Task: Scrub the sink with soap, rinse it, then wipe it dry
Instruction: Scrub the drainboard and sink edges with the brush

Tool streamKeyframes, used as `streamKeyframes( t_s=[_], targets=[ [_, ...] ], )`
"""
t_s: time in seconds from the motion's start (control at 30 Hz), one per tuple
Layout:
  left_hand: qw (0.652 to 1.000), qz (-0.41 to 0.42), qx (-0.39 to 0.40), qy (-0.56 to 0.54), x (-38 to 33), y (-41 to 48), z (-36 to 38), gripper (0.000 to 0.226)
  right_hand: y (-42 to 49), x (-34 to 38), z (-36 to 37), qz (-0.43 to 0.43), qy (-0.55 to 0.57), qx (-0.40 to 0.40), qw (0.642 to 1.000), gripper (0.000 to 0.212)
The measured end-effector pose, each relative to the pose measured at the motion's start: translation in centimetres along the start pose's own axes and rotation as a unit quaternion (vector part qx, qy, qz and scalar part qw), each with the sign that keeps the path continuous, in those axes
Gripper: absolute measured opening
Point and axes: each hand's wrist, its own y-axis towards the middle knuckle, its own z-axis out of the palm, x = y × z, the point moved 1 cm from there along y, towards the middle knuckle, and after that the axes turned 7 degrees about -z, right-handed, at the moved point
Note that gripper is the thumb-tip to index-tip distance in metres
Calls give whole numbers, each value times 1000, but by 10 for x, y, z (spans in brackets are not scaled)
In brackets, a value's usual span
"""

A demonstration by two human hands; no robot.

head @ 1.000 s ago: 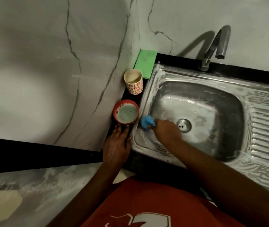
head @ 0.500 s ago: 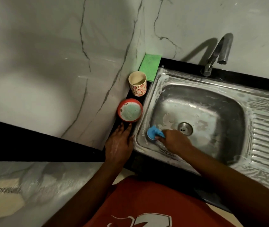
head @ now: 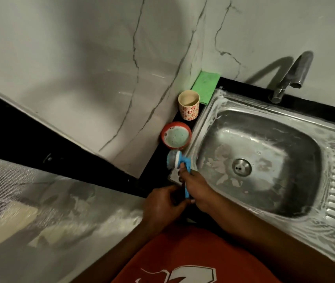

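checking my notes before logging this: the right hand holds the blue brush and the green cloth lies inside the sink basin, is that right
Not quite. The right hand does hold the blue brush, but the green cloth is not inside the sink. The head view shows it lying in the wall corner outside the rim, behind the patterned cup.

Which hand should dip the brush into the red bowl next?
Right: the right hand grips the blue brush, its head just below the red bowl; the left hand is only near the handle's end.
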Motion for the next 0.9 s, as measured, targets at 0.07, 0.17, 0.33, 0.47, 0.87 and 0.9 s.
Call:
streamKeyframes(
  t_s=[0.07,0.17,0.33,0.47,0.87,0.9],
  targets=[
    [998,-27,6,-51,4,-2,2,53,1,3,10,17,-9,13,1000,40],
    [992,-59,-1,-114,12,-3,1,41,4,10,24,19,-50,32,998,38],
    [990,-101,-49,-89,29,4,-11,17,23,10,29,-93,-207,13,974,39],
    [991,-111,-71,-27,42,10,-20,22,32,12,25,-164,-313,-26,935,40],
    [982,-64,-121,132,60,21,-22,28,53,8,38,-214,-446,-60,867,36],
    [981,-56,-116,144,62,23,-22,29,54,8,37,-213,-446,-65,867,36]
  ],
)
